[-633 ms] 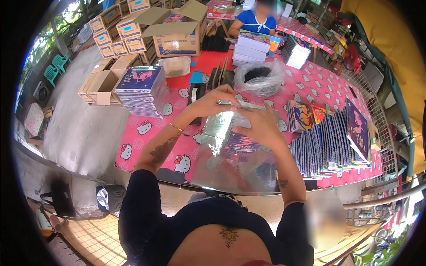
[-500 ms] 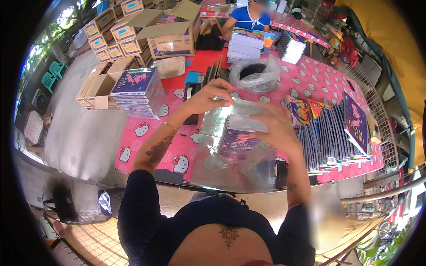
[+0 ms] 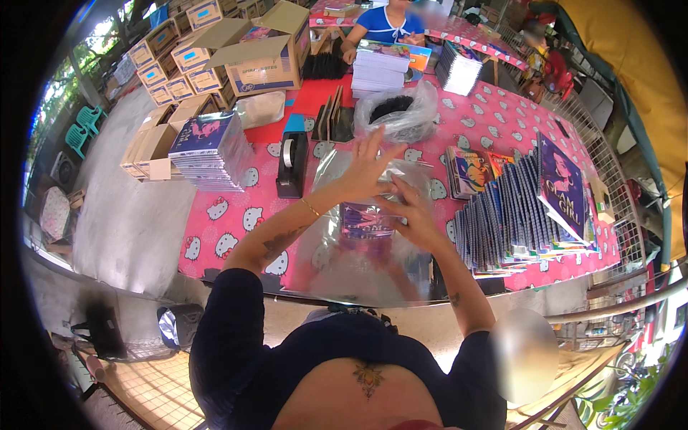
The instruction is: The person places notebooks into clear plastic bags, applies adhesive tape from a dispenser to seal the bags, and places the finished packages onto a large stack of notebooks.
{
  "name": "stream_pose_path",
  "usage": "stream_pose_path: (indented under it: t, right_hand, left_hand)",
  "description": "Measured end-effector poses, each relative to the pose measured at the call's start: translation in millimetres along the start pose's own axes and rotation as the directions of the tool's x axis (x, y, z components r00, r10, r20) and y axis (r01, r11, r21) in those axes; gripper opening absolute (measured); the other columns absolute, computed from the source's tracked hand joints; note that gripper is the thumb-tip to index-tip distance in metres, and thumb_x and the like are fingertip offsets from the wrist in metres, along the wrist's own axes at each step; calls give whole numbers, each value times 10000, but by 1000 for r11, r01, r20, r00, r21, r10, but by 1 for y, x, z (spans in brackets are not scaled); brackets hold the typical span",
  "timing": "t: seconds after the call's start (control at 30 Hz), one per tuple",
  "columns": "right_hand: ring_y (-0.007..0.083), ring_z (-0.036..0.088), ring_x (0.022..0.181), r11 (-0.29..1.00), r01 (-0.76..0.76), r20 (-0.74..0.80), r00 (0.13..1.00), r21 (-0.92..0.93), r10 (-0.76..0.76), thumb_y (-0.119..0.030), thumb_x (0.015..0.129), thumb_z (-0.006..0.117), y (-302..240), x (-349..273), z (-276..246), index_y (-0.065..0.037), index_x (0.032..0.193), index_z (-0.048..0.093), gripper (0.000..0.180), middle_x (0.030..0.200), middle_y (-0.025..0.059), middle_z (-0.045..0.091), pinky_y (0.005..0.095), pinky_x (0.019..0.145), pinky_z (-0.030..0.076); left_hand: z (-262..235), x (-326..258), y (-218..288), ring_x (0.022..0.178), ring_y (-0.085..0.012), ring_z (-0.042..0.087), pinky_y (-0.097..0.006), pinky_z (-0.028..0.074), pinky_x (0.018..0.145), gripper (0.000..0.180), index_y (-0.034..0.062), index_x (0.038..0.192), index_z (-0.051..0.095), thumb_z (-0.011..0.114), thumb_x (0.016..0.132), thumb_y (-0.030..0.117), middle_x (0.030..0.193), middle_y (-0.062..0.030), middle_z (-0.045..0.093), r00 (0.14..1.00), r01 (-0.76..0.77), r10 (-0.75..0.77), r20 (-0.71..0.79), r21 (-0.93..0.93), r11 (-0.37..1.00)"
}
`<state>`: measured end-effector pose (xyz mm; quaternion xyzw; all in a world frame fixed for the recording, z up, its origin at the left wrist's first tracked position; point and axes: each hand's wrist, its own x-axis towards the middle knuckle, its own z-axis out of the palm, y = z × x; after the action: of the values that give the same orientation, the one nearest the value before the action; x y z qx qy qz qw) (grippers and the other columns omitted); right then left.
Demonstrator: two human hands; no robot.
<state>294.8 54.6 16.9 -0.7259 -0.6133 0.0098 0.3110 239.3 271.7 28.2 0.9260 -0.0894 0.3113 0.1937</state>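
In front of me a purple-covered notebook (image 3: pixel 365 221) lies inside a clear plastic sleeve (image 3: pixel 326 247), flat on the pink table. My left hand (image 3: pixel 367 172) reaches over the sleeve's far part, its fingers spread and stretched out. Beside it my right hand (image 3: pixel 414 215) rests on the sleeve at the notebook's right side, fingers bent and apart. Part of the notebook is hidden under my hands. A black tape dispenser (image 3: pixel 291 168) stands just left of the sleeve.
Wrapped notebooks are stacked at the left (image 3: pixel 208 150); a long leaning row of spiral notebooks (image 3: pixel 502 208) fills the right. Behind are a plastic bag with black contents (image 3: pixel 398 115), cartons (image 3: pixel 261 68), and a person in blue (image 3: pixel 387 25) behind a book stack (image 3: pixel 380 68).
My left hand has moved right and its fingers have spread over the sleeve. My right hand has come in left, closer to it. The tape dispenser now shows fully.
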Motion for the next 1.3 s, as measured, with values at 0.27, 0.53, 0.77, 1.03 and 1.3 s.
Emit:
stream_pose_path:
  t: [0.27, 0.53, 0.77, 1.03, 1.3]
  right_hand:
    - [205, 569, 1164, 560, -362, 46, 866, 745, 498, -405, 908, 680, 47, 52, -11, -28, 1472, 387, 739, 1283, 144, 602, 321, 993, 427]
    - [200, 570, 1168, 704, -157, 113, 988, 692, 110, -375, 833, 758, 46, 73, -31, -43, 1381, 514, 686, 1269, 89, 620, 349, 984, 439]
    - [282, 371, 1410, 970, -54, 141, 990, 236, 21, -504, 676, 844, 15, 21, -40, -170, 1559, 219, 1132, 1526, 144, 392, 425, 1133, 316]
    - [184, 590, 1173, 761, -155, 78, 987, 630, 137, -355, 877, 733, 35, 71, -26, -60, 1355, 550, 590, 1222, 110, 656, 355, 1023, 439]
    - [187, 609, 1127, 761, -192, 71, 979, 619, 189, -368, 843, 759, 30, 85, -27, -37, 1297, 590, 587, 1174, 82, 672, 347, 998, 446]
  left_hand:
    - [-45, -24, -29, 1348, -260, 385, -384, 347, 1095, 933, 71, 1535, 238, 792, 798, 216, 1499, -158, 339, 754, 656, -301, 584, -655, 375]
    - [-48, -24, -25, 1128, -203, 588, -341, 448, 994, 545, 42, 1384, 530, 706, 882, 158, 1225, -119, 639, 771, 585, -230, 594, -518, 625]
    - [-69, -37, 13, 1190, -204, 583, -309, 443, 1001, 483, 18, 1343, 569, 683, 901, 175, 1247, -127, 645, 917, 385, -326, 231, -730, 565]
    - [-39, -26, -23, 1114, -171, 606, -283, 454, 967, 387, -37, 1289, 589, 604, 965, 174, 1198, -91, 654, 821, 558, -385, 422, -737, 381]
    - [-39, -35, -25, 1124, -159, 557, -312, 392, 1026, 611, 27, 1392, 511, 683, 913, 366, 1249, -89, 629, 722, 686, -322, 613, -572, 450]
